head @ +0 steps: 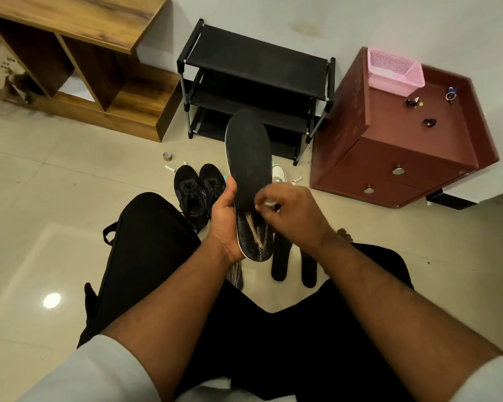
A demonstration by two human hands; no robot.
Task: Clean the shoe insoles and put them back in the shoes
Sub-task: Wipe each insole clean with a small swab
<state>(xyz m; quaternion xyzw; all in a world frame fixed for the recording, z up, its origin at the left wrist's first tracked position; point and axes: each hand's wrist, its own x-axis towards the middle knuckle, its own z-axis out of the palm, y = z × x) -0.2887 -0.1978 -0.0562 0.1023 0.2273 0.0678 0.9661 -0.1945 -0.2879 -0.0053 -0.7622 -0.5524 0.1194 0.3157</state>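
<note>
Left hand (224, 216) grips one insole (249, 169); right hand (291, 210) pinches small white item (269, 203); two black shoes (199, 190).

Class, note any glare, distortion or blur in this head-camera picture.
Head view: a round lamp glare shines on the glossy floor tiles; wide-angle bending tilts the shoe rack and cabinet; the right hand on the insole looks slightly blurred.

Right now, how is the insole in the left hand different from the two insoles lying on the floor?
The held insole is lifted up in the left hand, while the floor insoles lie flat between the knees. The held insole shows a white edge and pale marks near its heel; the floor insoles look plain black. The right hand works on the held one with a small white item; nothing touches the floor ones. All are dark.
</note>
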